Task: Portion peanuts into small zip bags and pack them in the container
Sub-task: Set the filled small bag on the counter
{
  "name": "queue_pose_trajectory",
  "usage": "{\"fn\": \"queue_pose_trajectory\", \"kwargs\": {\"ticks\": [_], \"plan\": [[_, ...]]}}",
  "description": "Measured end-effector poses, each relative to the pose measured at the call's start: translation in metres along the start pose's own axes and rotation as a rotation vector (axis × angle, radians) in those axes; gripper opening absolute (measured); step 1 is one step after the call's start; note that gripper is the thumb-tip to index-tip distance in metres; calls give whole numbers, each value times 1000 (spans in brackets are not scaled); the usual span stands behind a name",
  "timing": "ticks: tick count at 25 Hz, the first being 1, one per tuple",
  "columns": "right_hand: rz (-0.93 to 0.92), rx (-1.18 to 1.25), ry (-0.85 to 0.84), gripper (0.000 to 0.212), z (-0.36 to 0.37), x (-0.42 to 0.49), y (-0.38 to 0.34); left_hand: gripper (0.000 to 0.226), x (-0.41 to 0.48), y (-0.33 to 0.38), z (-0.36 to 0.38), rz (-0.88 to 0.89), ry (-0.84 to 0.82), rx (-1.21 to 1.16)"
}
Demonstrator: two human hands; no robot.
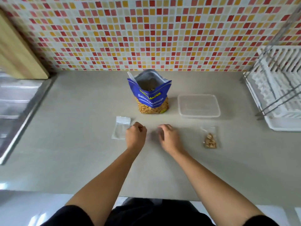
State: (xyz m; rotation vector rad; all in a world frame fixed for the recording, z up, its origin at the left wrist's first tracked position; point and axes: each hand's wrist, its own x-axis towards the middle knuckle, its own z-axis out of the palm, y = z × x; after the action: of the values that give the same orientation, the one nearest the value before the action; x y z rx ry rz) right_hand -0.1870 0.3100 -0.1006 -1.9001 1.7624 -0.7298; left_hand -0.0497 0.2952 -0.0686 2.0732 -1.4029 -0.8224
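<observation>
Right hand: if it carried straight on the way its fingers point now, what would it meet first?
Probably the peanut bag; the right hand points up-left across bare counter towards its base, though depth is uncertain.

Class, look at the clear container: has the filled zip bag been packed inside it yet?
No. The filled zip bag lies on the counter, apart from the clear container.

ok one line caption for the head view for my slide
Both hands, left hand and right hand, hover over the counter between empty zip bags, open peanut bag, clear container and one filled zip bag.
</observation>
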Motion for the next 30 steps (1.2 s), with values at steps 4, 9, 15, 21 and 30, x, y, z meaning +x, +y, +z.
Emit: {"fn": "queue_pose_trajectory", "kwargs": {"ticks": [4,9,15,21,30], "plan": [[-14,-92,-243,61,48,4,-36,26,33,-45,-48,-45,70,128],[0,-369,-310,88,65,-6,-37,31,52,-69,-64,-184,-78,196],[-2,-388,-268,89,71,-9,-34,24,60,-64,-71,-276,-133,86],[-14,-392,-263,89,72,-8,-33,18,67,-72,-75,-319,-141,20],[-40,-412,-226,86,73,-10,-31,11,65,-73,-84,-308,-88,21]]}}
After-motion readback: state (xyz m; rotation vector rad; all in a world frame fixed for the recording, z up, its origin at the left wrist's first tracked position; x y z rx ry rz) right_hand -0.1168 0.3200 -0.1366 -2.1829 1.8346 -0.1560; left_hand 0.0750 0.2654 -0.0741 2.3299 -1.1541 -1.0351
